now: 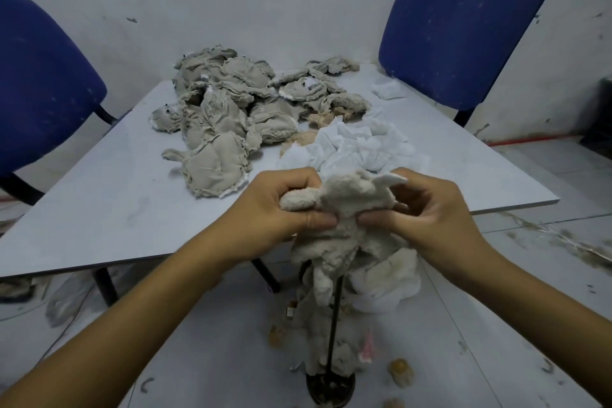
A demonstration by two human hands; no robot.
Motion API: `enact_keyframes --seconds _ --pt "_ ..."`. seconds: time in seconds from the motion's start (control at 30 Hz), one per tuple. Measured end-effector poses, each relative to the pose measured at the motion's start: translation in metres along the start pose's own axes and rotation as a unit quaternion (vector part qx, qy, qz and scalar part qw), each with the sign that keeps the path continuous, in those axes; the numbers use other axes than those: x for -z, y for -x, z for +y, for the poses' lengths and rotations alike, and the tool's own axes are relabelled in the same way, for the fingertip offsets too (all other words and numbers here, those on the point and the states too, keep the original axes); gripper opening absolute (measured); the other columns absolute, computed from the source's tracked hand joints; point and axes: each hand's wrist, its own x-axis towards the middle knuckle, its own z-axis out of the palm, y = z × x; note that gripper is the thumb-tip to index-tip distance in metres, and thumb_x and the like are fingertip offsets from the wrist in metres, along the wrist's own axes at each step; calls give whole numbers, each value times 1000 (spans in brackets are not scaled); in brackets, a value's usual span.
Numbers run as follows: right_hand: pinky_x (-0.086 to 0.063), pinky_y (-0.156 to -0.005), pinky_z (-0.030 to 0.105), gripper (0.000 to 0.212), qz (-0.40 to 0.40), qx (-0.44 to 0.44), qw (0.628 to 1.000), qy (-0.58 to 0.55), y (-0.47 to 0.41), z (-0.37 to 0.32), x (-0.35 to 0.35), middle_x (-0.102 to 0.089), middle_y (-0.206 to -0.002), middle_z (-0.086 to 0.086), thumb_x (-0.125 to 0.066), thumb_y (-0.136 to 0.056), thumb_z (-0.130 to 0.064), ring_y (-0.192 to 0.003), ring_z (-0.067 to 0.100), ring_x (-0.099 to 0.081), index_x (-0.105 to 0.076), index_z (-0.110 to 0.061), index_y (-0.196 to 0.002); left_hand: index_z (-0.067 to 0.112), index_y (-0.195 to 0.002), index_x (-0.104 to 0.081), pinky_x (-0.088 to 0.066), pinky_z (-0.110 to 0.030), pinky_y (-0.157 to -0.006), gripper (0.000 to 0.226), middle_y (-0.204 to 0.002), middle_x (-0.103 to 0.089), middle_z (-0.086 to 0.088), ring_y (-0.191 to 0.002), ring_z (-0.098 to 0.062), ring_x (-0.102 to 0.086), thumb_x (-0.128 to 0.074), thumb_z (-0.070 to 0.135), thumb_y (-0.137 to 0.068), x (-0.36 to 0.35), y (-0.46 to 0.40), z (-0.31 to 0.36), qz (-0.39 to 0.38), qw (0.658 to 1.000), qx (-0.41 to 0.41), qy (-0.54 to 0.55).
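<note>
Left hand (278, 209) and right hand (437, 209) are pinched on a plush skin (351, 199) above the rod (333, 325). Turning it out is judged under way; next, a limb must be pressed onto the rod.

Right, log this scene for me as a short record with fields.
held thing: fuzzy cream toy skin, lower part hanging at the top of an upright dark rod
left hand: grips one limb of the skin
right hand: pinches the other side
table: pile of grey skins; white cloth heap
seats: blue chair; second blue chair
floor: rod's round base
</note>
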Motion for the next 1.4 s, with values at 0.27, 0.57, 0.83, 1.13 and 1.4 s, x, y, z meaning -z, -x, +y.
enact_keyframes --seconds 0.27,0.57,0.83,1.13,1.4 --pt "-58 -76 26 31 -67 -25 979 189 7 9 -7 -75 -89 -14 -81 -67 -40 -85 1 -70 -70 -36 -96 26 -101 -70 -55 -42 -84 27 -96 -71 6 -93 -13 -66 -82 33 -77 -8 6 -5 -82 985 56 -140" --pt "-56 -79 41 29 -128 -80 963 221 8 20 -7 -74 -91 -14 -86 -71 -36 -85 5 -69 -67 -50 -89 14 -69 -67 -51 -44 -66 20 -66 -63 0 -64 -15 -57 -86 11 -71 -23 3 0 6 994 59 -92" --pt "-54 -77 21 18 -19 45 986 161 6 7 0 -73 -87 -13 -82 -77 -21 -84 8 -70 -75 -24 -94 26 -64 -67 -50 -18 -61 28 -67 -63 10 -65 -5 -61 -80 1 -67 10 9 -7 -33 999 29 23" --pt "-47 -59 25 16 -43 34 976 213 11 16 -15 -68 -74 -13 -79 -73 -41 -68 8 -62 -73 -27 -77 32 -66 -46 -35 -14 -58 40 -69 -53 12 -70 -1 -50 -77 11 -77 -10 5 -10 -134 930 31 -342" --pt "-37 -63 8 25 -70 37 971 226 17 20 -18 -62 -72 -28 -83 -76 -32 -69 -3 -59 -64 -48 -71 29 -69 -31 -36 -32 -65 38 -81 -41 5 -84 -21 -47 -66 22 -82 -28 4 -9 -171 849 109 -489"
